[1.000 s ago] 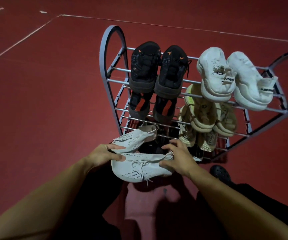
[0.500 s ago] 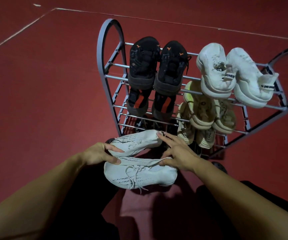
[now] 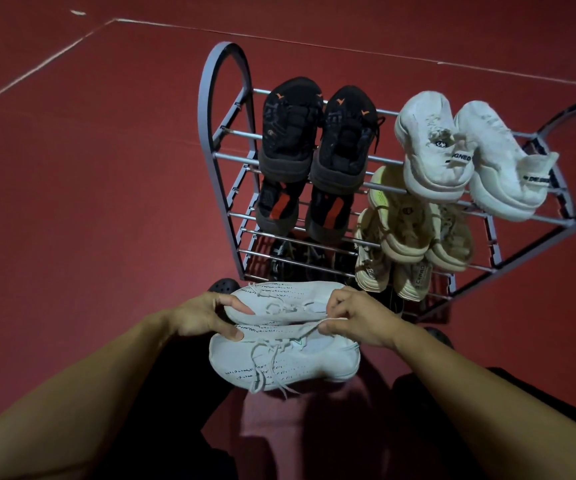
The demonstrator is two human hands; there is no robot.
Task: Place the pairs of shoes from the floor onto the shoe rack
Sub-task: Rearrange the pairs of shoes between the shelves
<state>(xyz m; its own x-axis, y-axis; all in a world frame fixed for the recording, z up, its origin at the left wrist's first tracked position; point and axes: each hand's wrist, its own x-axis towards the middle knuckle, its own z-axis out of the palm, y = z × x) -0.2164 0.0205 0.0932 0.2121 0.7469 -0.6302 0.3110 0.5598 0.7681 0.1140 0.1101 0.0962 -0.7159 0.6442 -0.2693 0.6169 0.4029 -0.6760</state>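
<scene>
— Head view, lower centre: left hand (image 3: 207, 318) and right hand (image 3: 357, 318) pinching pale knit sneakers (image 3: 279, 341) before shoe rack (image 3: 226, 133).
— Mid-carry, seemingly; next, probably needing a free lower shelf, soles down.

Red floor (image 3: 82, 209), matte, crossed by thin pale painted lines (image 3: 33, 69) at upper left and along the top. Black clog (image 3: 222, 285), perforated toe showing, by the lower left.

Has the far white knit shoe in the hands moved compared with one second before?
Yes. The far white knit shoe has come away from the shoe rack, out from the lowest bars toward the person, beside its mate.
</scene>
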